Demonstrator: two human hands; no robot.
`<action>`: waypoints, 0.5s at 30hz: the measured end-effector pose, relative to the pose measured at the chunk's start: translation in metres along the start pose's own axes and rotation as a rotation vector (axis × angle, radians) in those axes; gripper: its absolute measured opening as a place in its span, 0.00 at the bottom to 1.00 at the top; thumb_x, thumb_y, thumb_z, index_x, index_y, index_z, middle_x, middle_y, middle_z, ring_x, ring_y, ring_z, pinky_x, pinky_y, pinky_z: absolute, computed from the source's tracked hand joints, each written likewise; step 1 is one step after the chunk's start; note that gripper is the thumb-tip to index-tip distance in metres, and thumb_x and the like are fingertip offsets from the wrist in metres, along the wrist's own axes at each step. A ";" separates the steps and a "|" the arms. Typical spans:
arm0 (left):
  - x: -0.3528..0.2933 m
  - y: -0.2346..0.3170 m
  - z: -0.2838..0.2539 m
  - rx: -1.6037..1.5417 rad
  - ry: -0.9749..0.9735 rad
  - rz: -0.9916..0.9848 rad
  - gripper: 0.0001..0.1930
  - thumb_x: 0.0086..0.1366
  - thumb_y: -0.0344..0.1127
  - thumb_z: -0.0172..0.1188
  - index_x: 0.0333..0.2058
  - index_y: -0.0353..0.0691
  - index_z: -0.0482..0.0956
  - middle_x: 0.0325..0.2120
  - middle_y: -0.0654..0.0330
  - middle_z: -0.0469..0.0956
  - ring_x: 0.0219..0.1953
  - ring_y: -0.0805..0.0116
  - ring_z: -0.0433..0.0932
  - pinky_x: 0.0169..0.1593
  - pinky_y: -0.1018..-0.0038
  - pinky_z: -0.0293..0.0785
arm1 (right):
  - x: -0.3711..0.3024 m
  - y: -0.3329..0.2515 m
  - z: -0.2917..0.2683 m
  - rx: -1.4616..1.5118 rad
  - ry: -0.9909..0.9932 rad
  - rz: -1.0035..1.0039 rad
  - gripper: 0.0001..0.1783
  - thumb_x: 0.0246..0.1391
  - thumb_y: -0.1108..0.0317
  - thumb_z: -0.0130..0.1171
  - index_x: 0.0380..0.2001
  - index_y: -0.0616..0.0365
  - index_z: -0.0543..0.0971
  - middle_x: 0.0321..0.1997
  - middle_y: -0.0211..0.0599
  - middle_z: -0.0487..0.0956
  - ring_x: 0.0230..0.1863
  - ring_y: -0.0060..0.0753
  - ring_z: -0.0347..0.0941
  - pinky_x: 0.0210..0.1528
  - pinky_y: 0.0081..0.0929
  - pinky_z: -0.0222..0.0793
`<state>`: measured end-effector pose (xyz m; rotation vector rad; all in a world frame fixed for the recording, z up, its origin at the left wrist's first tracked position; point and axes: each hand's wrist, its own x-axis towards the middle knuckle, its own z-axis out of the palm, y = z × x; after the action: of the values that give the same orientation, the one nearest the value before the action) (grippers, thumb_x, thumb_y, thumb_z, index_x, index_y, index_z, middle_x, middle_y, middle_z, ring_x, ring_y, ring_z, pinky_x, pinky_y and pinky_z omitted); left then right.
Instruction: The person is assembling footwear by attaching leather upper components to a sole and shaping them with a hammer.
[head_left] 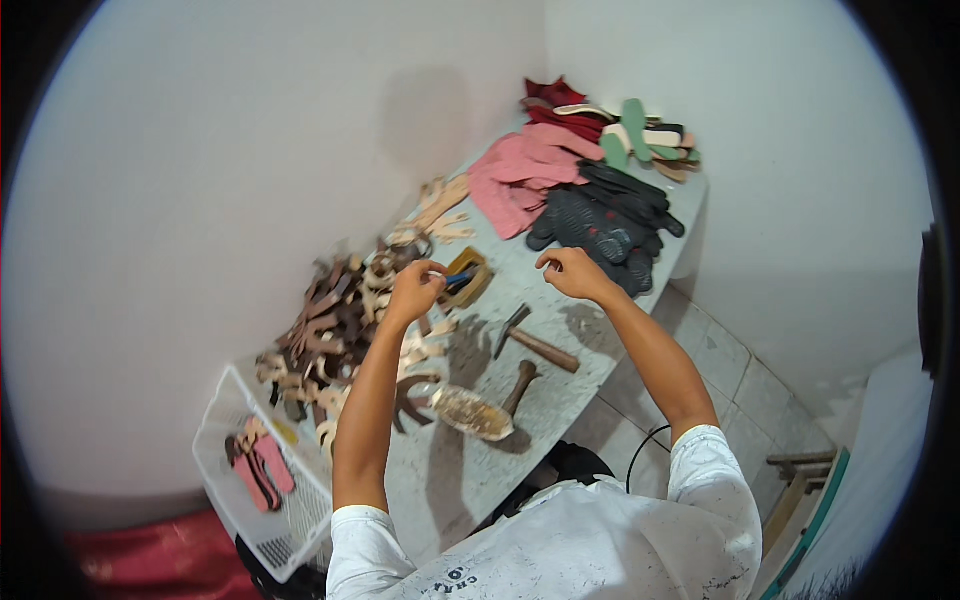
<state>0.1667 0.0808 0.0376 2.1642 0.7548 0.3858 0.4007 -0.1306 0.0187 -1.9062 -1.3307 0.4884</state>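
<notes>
My left hand is raised over the table, its fingers pinched together beside a small yellow wooden box. A blue object shows at those fingertips, over the box; whether the hand grips it is unclear. To the right, my right hand hovers near a pile of black shoe soles with its fingers curled in. Anything inside that curl is too small to make out. Below the hands lie a hammer with a wooden handle and a worn shoe last stand.
Brown and beige strap pieces heap along the left side. Pink sheets, red material and green and cream insoles fill the far end. At the near left, a white plastic basket holds pink sandals.
</notes>
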 end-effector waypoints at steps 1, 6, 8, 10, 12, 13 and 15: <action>0.020 0.002 0.015 -0.002 0.025 0.079 0.12 0.52 0.33 0.57 0.35 0.36 0.81 0.36 0.49 0.80 0.35 0.59 0.81 0.40 0.67 0.74 | 0.003 0.014 -0.010 -0.016 0.070 0.026 0.14 0.42 0.68 0.55 0.34 0.61 0.81 0.27 0.46 0.80 0.32 0.44 0.77 0.38 0.34 0.71; 0.112 0.008 0.082 -0.030 -0.076 0.100 0.12 0.51 0.33 0.57 0.35 0.37 0.82 0.32 0.49 0.81 0.33 0.60 0.81 0.40 0.68 0.74 | 0.025 0.087 -0.050 -0.027 0.261 0.129 0.13 0.42 0.68 0.55 0.32 0.61 0.81 0.27 0.48 0.80 0.32 0.45 0.78 0.38 0.35 0.72; 0.147 -0.003 0.101 -0.063 -0.102 0.070 0.12 0.51 0.34 0.58 0.34 0.37 0.82 0.30 0.50 0.81 0.33 0.60 0.81 0.39 0.68 0.74 | 0.041 0.106 -0.058 -0.026 0.290 0.209 0.13 0.41 0.68 0.56 0.32 0.61 0.81 0.27 0.47 0.80 0.32 0.45 0.78 0.38 0.34 0.72; 0.171 0.005 0.119 -0.025 -0.124 0.103 0.13 0.50 0.34 0.58 0.34 0.37 0.82 0.30 0.49 0.81 0.32 0.59 0.80 0.40 0.68 0.74 | 0.053 0.128 -0.065 -0.041 0.318 0.202 0.12 0.41 0.68 0.56 0.31 0.60 0.81 0.28 0.48 0.80 0.32 0.45 0.78 0.39 0.34 0.72; 0.201 0.001 0.138 0.001 -0.164 0.069 0.13 0.50 0.32 0.60 0.36 0.34 0.81 0.32 0.52 0.81 0.34 0.64 0.79 0.40 0.71 0.73 | 0.066 0.149 -0.072 -0.013 0.323 0.293 0.12 0.41 0.68 0.56 0.32 0.59 0.80 0.28 0.47 0.80 0.33 0.46 0.78 0.39 0.36 0.72; 0.211 0.000 0.148 0.013 -0.137 0.115 0.13 0.50 0.30 0.59 0.35 0.33 0.81 0.33 0.50 0.81 0.34 0.61 0.80 0.40 0.69 0.74 | 0.073 0.159 -0.076 -0.017 0.330 0.301 0.12 0.41 0.68 0.56 0.32 0.59 0.80 0.28 0.47 0.80 0.33 0.46 0.78 0.39 0.36 0.72; 0.233 -0.005 0.163 0.105 -0.130 0.165 0.12 0.50 0.30 0.58 0.34 0.33 0.81 0.33 0.49 0.81 0.34 0.59 0.80 0.40 0.68 0.74 | 0.086 0.176 -0.079 -0.091 0.343 0.244 0.13 0.42 0.68 0.56 0.33 0.59 0.80 0.30 0.45 0.80 0.35 0.46 0.77 0.41 0.36 0.71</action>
<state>0.4267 0.1341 -0.0646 2.3333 0.5363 0.2915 0.5982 -0.1117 -0.0534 -2.1265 -0.9184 0.2058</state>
